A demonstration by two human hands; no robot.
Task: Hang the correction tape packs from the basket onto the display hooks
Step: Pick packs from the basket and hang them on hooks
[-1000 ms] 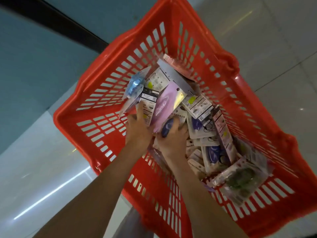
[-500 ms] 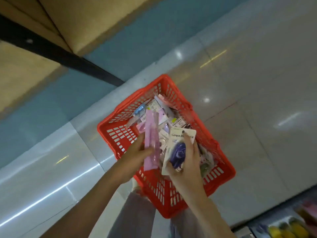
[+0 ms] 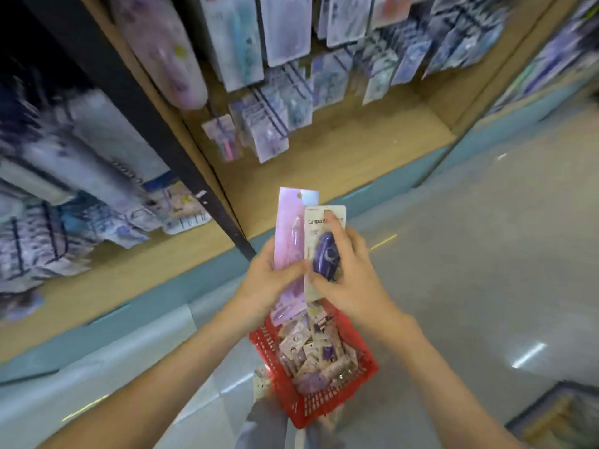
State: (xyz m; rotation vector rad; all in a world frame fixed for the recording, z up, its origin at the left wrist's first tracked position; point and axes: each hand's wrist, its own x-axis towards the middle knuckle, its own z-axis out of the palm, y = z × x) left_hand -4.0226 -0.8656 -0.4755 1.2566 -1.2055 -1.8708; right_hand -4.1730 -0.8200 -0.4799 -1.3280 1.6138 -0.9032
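My left hand (image 3: 270, 280) grips a long pink pack (image 3: 289, 234), held upright at chest height. Beside it my right hand (image 3: 351, 277) holds a white card pack with a purple correction tape (image 3: 324, 254), the index finger laid up its front. The two packs overlap side by side. Below the hands a red basket (image 3: 324, 406) stands on the floor, filled with several more packs. Display hooks carrying hanging packs (image 3: 269, 124) fill the wooden shelf bay ahead, blurred by motion.
A dark upright post (image 3: 152, 124) splits the shelving; the left bay holds several blurred packs (image 3: 81, 189). A teal plinth (image 3: 194, 283) runs under the shelves. Pale glossy floor (image 3: 486, 254) stretches to the right, with another display corner (image 3: 557, 416) at the bottom right.
Both hands have lifted the pink pack and the purple tape pack out of the basket. The view has swung up from the basket to the shelf hooks.
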